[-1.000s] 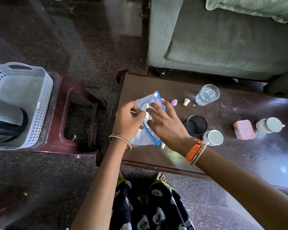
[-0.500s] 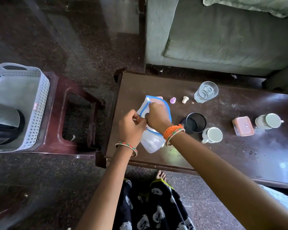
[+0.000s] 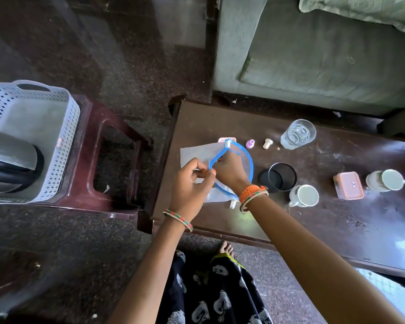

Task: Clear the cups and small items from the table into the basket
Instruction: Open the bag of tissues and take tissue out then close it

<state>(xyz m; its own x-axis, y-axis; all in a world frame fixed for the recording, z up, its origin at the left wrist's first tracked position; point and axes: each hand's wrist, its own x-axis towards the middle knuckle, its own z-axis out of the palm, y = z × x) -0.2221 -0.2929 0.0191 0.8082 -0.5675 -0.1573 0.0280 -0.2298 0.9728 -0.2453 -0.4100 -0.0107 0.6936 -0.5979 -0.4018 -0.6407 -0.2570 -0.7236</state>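
Note:
A clear pouch (image 3: 195, 152) with a blue zip rim (image 3: 251, 165) lies on the dark table (image 3: 337, 220) near its left end. My left hand (image 3: 189, 184) pinches the rim's left side. My right hand (image 3: 230, 173) sits in the pouch's open mouth, its curled fingers at the rim beside my left hand; the fingertips are hidden. On the table stand a glass (image 3: 298, 134), a black cup (image 3: 283, 177), two white mugs (image 3: 305, 196) (image 3: 386, 180), a pink box (image 3: 348, 185), a purple cap (image 3: 250, 144) and a white cap (image 3: 267, 143). The grey basket (image 3: 64, 127) is at far left.
The basket rests on a maroon stool (image 3: 119, 139) left of the table and holds a kettle (image 3: 9, 160). A small pink item (image 3: 222, 139) peeks out behind the pouch. A green sofa (image 3: 313, 57) runs along the table's far side. My feet are below the near edge.
The pouch's mouth has been pulled wide into a blue loop, and my right hand has gone from lying over the pouch to inside its opening. My left hand stayed at the rim.

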